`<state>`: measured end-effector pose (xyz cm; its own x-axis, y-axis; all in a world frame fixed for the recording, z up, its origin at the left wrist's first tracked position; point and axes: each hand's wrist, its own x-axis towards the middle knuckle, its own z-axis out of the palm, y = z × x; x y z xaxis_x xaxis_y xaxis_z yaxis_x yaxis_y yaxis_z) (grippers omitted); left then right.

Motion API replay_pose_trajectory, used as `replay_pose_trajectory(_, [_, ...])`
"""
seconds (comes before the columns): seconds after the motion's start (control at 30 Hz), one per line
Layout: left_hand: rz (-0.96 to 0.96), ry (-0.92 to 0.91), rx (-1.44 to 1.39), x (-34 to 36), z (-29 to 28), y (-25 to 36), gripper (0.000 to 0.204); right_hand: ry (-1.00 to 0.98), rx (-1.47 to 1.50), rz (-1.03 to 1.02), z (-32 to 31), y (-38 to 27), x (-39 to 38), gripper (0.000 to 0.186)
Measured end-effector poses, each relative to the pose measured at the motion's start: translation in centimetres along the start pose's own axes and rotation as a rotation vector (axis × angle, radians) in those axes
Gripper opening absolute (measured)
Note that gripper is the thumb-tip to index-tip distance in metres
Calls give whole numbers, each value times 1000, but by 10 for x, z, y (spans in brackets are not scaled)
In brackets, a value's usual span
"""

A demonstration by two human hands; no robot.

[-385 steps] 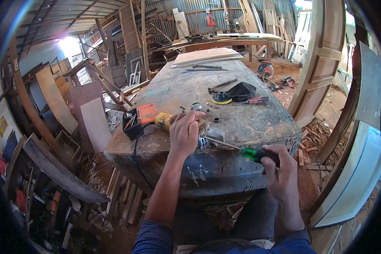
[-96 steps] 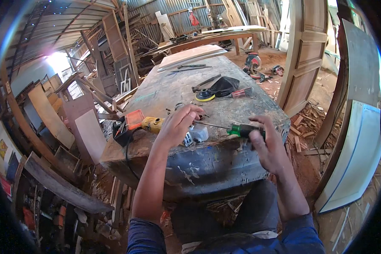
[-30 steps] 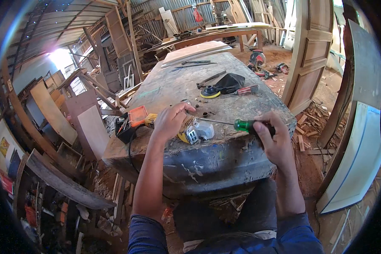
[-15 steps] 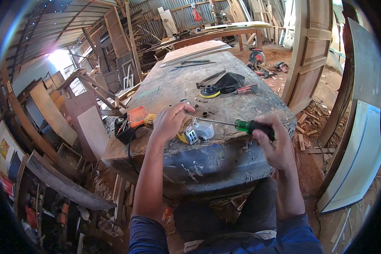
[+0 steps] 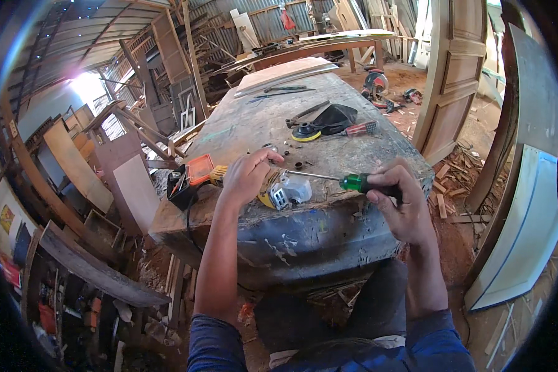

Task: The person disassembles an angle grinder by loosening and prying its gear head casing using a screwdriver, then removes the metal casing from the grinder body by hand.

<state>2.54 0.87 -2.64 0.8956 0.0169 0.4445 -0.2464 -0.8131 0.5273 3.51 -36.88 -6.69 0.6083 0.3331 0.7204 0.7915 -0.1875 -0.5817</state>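
Observation:
My left hand (image 5: 247, 178) grips a yellow and grey angle grinder (image 5: 279, 193) that lies near the front edge of a worn grey workbench (image 5: 254, 127). My right hand (image 5: 402, 201) is closed on the green and black handle of a screwdriver (image 5: 353, 182). Its thin metal shaft runs leftward, and the tip meets the grinder's grey head beside my left fingers. A few small dark parts (image 5: 297, 165) lie loose on the bench just behind the grinder.
An orange and black case (image 5: 189, 180) sits at the bench's left edge. Farther back lie a yellow-rimmed disc (image 5: 305, 132), a black cloth (image 5: 335, 118) and a red-handled screwdriver (image 5: 356, 129). A wooden door (image 5: 456, 74) leans at right; timber and scraps cover the floor.
Over the last second my right hand has kept the screwdriver tip on the grinder with only a slight shift. My left hand stays on the grinder.

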Motion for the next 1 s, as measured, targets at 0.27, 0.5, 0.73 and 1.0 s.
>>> replay_pose_trajectory(0.27, [5, -6, 13, 0, -1, 0, 36, 187, 159, 12, 15, -23, 3, 30])
replay_pose_trajectory(0.5, [-1, 12, 41, -1, 1, -3, 35, -19, -25, -58, -4, -14, 7, 26])
replay_pose_trajectory(0.73, [32, 19, -7, 0, 2, -6, 37, 30, 179, 61, -2, -23, 4, 28])
replay_pose_trajectory(1.0, [-44, -8, 35, -1, -1, 2, 38, -126, -23, -115, -12, -4, 7, 33])
